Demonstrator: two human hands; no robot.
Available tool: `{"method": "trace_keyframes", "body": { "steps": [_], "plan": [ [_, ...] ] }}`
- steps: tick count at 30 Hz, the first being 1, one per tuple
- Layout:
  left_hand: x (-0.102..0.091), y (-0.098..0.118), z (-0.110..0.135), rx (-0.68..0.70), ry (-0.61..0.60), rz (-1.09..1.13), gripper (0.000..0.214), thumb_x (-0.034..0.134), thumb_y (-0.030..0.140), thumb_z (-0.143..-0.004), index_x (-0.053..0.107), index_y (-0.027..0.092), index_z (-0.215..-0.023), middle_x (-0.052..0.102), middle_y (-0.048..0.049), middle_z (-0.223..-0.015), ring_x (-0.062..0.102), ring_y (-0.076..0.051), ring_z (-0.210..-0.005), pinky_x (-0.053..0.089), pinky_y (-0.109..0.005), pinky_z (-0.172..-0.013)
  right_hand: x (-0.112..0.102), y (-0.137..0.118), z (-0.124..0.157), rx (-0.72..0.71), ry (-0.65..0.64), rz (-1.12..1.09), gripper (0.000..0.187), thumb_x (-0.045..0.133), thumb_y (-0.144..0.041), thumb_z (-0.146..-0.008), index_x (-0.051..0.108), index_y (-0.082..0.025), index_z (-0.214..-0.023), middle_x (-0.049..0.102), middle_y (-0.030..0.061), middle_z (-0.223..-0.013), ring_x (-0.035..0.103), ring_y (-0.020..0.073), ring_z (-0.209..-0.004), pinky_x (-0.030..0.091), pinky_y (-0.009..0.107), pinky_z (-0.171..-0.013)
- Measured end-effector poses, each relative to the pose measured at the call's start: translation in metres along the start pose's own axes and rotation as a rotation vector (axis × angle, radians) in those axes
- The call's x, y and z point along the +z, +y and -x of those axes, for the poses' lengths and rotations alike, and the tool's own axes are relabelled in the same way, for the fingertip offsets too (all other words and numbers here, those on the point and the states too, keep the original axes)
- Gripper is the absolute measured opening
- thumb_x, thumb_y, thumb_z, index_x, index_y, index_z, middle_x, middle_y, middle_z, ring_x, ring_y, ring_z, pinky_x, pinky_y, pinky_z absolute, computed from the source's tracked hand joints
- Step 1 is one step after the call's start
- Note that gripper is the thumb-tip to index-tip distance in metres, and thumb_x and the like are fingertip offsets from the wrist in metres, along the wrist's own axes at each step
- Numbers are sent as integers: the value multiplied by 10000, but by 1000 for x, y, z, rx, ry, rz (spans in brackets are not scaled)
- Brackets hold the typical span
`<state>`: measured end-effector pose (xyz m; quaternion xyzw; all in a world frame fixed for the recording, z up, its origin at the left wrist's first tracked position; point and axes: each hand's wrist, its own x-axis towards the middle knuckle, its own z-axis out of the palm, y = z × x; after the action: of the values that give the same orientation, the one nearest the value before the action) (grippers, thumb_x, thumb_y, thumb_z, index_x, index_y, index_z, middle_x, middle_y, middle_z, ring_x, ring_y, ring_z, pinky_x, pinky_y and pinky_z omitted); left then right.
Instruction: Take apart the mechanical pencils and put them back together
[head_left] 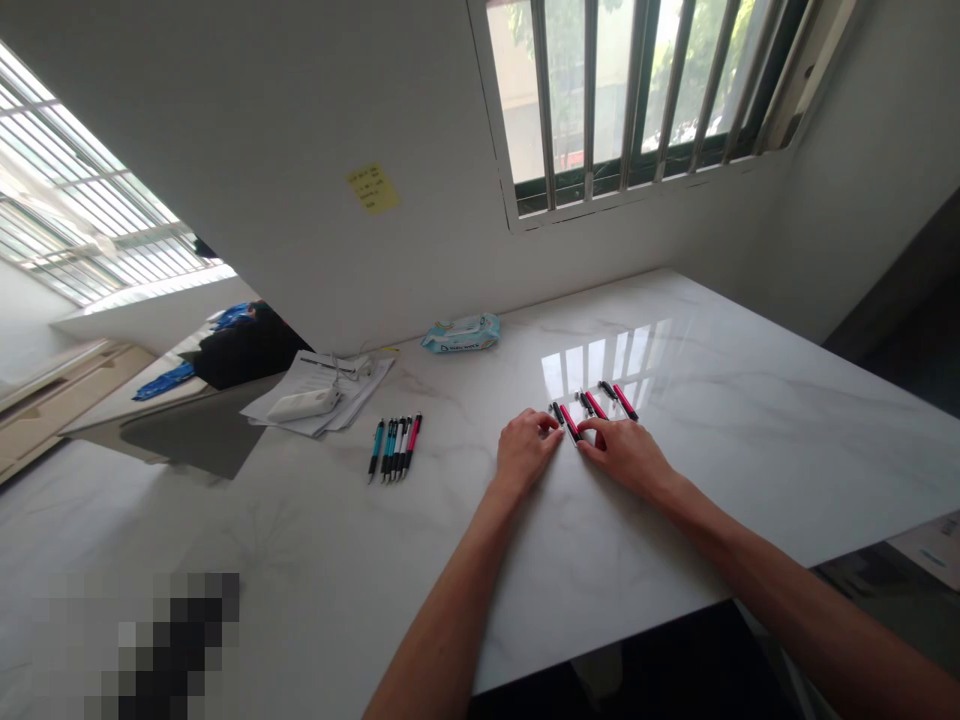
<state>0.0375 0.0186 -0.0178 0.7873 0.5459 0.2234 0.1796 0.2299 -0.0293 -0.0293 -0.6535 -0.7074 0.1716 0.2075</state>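
My left hand (527, 447) rests on the white marbled table with its fingers curled in at the lower end of a short black pen piece (556, 411). Just right of that piece lies a pink pen barrel (569, 420) with a black end. Thumb and forefinger of my right hand (628, 455) close around the barrel's lower end. Beyond my right hand are two similar pairs: a pink barrel (596, 405) beside a black piece (585, 402), and another pink barrel (625, 402) beside a black piece (607, 390). My right hand partly hides the middle pair.
Left of my hands, several pens (396, 448) in teal, white and pink lie in a row. Behind them are papers (330, 425) with a white device (304, 403) and cable. A wipes packet (461, 334) sits against the wall. The table's front edge runs below my forearms.
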Motion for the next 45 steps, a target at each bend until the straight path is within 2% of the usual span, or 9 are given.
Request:
{"method": "trace_keyframes", "body": {
  "steps": [2,8,13,35,40,43,45],
  "plan": [
    [-3,-3,-1,-8,-7,26,132,742,301,-848,761,240,-964,745,-43,-969,681,-209,-860,501,-319,-844,0,0,0,-3,-2,-5,269,626,-373,-943,756,-286,-1163,768,-1,-770,716,215,-746,449,290,-648],
    [-3,-11,-1,0,3,55,486,844,335,-763,672,234,-1207,743,-72,-1167,670,-267,-1013,500,-389,-958,-3,0,2,-25,0,-29,275,603,-332,-946,754,-269,-1168,766,-3,-770,715,210,-753,448,293,-664],
    [4,-10,-1,4,19,53,595,831,356,-782,615,264,-1329,746,-73,-1198,658,-296,-1076,498,-411,-970,-3,-1,2,-26,-8,-32,268,600,-326,-950,752,-271,-1164,765,-5,-770,714,208,-753,443,290,-656],
    [9,-3,-8,10,50,32,544,813,347,-818,645,245,-1325,755,-85,-1188,679,-287,-1042,501,-394,-963,-3,0,-1,-19,-9,-29,267,588,-337,-951,755,-275,-1150,761,-7,-772,705,202,-740,431,294,-638],
    [-7,-8,-3,21,32,28,475,767,387,-861,661,228,-1296,740,-65,-1251,701,-212,-884,527,-354,-919,-2,3,1,-4,-6,-37,281,611,-354,-945,747,-277,-1179,759,-8,-769,705,207,-740,417,298,-642],
    [-30,-21,-1,-21,82,-57,343,683,373,-920,696,236,-1235,752,-44,-1222,696,-190,-827,528,-339,-890,-2,4,3,-18,-6,-52,286,607,-333,-945,727,-277,-1199,745,-15,-747,686,202,-709,407,300,-636],
    [-50,-34,3,-53,152,-180,330,629,331,-943,695,224,-1248,756,-56,-1207,695,-219,-915,512,-349,-929,-2,4,5,-32,-2,-63,288,597,-321,-947,716,-273,-1205,731,-21,-728,669,199,-684,402,302,-632]
  ]
}}
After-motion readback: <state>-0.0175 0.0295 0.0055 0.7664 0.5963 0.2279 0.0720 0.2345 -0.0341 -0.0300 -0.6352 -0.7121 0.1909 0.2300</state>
